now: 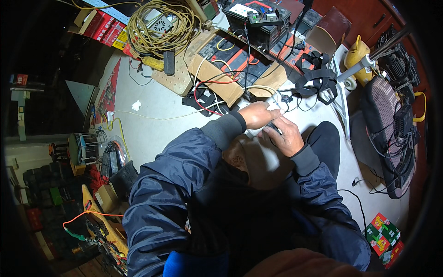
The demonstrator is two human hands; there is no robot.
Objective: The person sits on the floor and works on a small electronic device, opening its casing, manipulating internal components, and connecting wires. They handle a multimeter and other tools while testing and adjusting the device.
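Observation:
Both hands meet in front of me, close to the open cardboard box. My left hand [259,115] reaches in from the left with thumb and fingers closed together; whatever is between them is hidden. My right hand [287,137], lower and to the right, has its fingers bent around a small dark piece [271,125], mostly covered, whose kind I cannot make out. Just beyond the fingertips lie thin cables and a small black connector [287,99]. The cardboard box [221,87] holds dark battery-like blocks with orange strips [237,57], crossed by red, white and black wires.
A coil of yellowish cable [157,27] sits at the far left, near a perforated tan board [177,78]. Black straps [318,76] lie right of the box. A chair with a patterned cushion [380,106] stands at right. A red-green package [384,234] lies lower right.

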